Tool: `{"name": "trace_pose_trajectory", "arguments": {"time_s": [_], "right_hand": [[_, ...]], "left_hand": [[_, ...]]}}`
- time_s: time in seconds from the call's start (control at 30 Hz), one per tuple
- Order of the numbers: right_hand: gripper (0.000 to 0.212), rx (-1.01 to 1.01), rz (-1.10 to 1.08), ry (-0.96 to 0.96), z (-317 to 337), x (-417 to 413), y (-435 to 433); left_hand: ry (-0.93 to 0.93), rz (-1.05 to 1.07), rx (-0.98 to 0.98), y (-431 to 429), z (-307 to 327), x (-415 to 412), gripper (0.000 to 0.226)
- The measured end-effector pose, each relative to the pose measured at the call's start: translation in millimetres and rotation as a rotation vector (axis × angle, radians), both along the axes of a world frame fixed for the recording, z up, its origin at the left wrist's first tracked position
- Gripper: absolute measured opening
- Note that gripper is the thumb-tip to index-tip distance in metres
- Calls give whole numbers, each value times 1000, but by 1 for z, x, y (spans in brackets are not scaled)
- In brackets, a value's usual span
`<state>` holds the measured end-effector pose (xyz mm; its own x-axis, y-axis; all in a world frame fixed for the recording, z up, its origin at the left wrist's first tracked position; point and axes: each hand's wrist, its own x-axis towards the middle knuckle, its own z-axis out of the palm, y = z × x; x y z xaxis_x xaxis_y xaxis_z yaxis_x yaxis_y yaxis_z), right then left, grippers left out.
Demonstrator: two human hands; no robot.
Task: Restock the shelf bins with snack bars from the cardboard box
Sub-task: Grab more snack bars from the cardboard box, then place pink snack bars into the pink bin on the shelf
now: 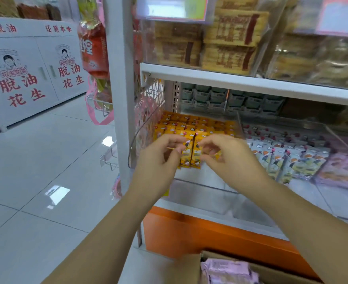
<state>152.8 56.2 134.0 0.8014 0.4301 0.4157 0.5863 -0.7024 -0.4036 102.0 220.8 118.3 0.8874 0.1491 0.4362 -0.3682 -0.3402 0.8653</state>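
Two yellow-orange foil-wrapped snack bars (190,155) with cartoon figures printed on them are standing upright side by side at the front of the clear plastic shelf bin (237,119), at the left end of the white metal shelf (220,212). The left hand (162,160) is pinching the left bar between thumb and curled fingers. The right hand (230,160) is gripping the right bar the same way, though blur is softening the fingertips. Behind them, rows of matching orange packets (197,124) are filling the back of the bin.

In the next bin to the right, white-and-grey wrapped bars (281,154) are lying in rows, and pale pink packets (343,169) are sitting beyond those, towards the shelf's right end. An orange panel (199,236) is running under the shelf's front edge.

Below it, at the bottom edge of the view, an open brown cardboard box (275,271) is holding pink wrapped packets (226,271). On the upper shelf (230,78), brown-and-yellow wrapped stacks (230,37) are filling clear bins.

To the left, glossy pale floor tiles (46,181) are reflecting ceiling lights, and a white cabinet with red Chinese lettering (29,68) is standing against the far side.
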Motion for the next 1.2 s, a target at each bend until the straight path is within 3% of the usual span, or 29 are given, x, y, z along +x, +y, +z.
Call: {"name": "trace_pose_trajectory", "arguments": {"time_s": [0.17,0.33,0.53,0.63,0.7,0.93,1.07,1.2], "right_hand": [[17,106,96,6,-29,-76,-55],[16,102,-22,226,-87,-121,-116],[30,-140,-169,661,-148,-148,-188],[59,-441,-114,1039,-163,-150,-211],[74,-560,-37,1175,-170,-152,-215],[89,-602,-74,1009,-188,-156,-220],[84,-406,-244,775,-174,-159,-215],[77,-172,-247,661,-162,-167,-196]], "left_hand": [[104,-112,42,-47,-34,-42,30],[227,-162,166,-97,-97,-76,30],[491,-246,504,-113,-164,-94,24],[609,-221,652,-109,-176,-97,25],[609,-209,672,-107,-183,-100,26],[589,-131,590,-105,-192,-129,25],[610,-90,563,-102,-191,-143,30],[666,-75,516,-101,-192,-147,34]]}}
